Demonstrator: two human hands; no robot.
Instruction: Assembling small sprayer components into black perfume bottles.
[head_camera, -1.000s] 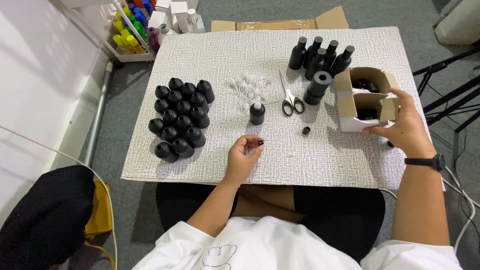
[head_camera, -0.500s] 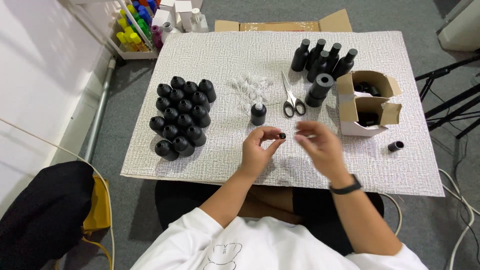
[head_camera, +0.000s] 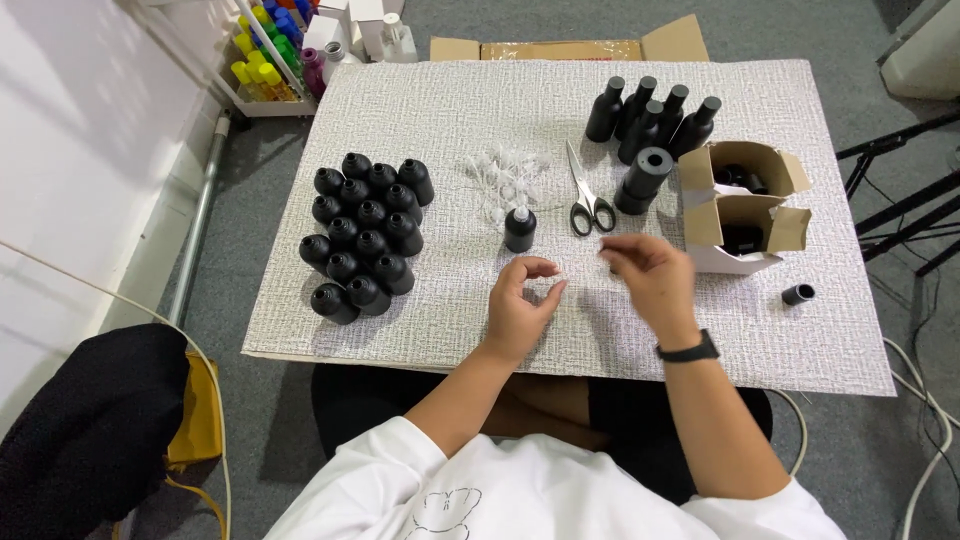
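Head view | your left hand (head_camera: 520, 305), fingers curled and apparently empty, sits just below the upright small black bottle (head_camera: 519, 230) | right hand (head_camera: 650, 275), pinch contents unclear, lies farther right.

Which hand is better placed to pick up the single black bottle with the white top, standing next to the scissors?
Probably the left hand: it sits just below the black bottle with open mat between. The right hand is further off, beyond the scissors.

White short-sleeved shirt (head_camera: 520, 495), line drawing on chest; black wristwatch (head_camera: 687, 351) on right wrist; dark trousers (head_camera: 640, 420) below shirt.
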